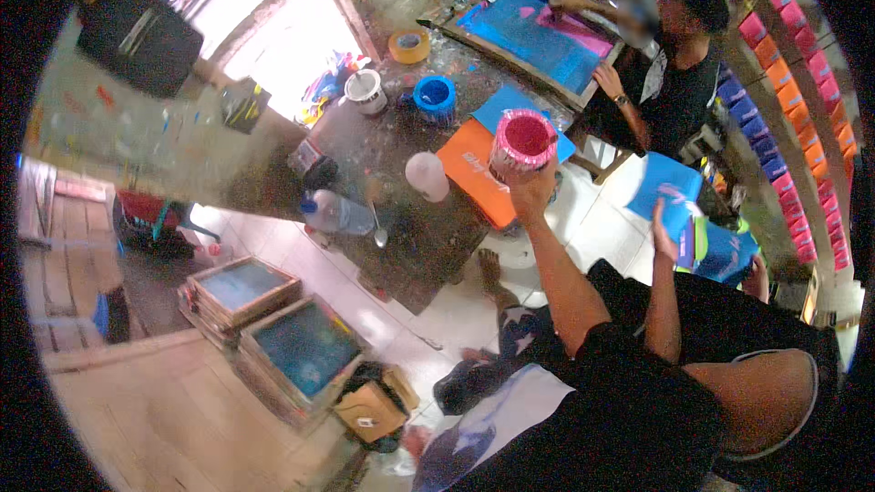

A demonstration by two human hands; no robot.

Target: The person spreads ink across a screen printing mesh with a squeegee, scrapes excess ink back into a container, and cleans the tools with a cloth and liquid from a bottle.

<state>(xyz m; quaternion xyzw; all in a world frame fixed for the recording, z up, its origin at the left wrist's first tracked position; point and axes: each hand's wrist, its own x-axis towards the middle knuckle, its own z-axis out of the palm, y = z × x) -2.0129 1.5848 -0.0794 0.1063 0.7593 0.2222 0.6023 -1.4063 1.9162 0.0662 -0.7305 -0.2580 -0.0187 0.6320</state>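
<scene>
My left hand (531,187) is raised over the table's near right edge, its fingers wrapped round a pot of pink paint (527,139) with pink-smeared sides. Under and beside the pot lie an orange printed bag (478,184) and a blue piece (515,105). Farther right, my right hand (664,235) grips the lower edge of a blue printed bag (658,184). More blue and green bags (725,251) lie just beyond that hand. Across the table a person in black (679,73) rests one hand on a framed printing screen (538,32) streaked pink and blue.
On the stained table (392,150) stand a blue paint pot (435,97), a white pot (365,91), a tape roll (409,46), a plastic bottle (337,212) and a spoon (379,230). Framed screens (305,346) lie at lower left. Rows of coloured bags (784,91) line the right.
</scene>
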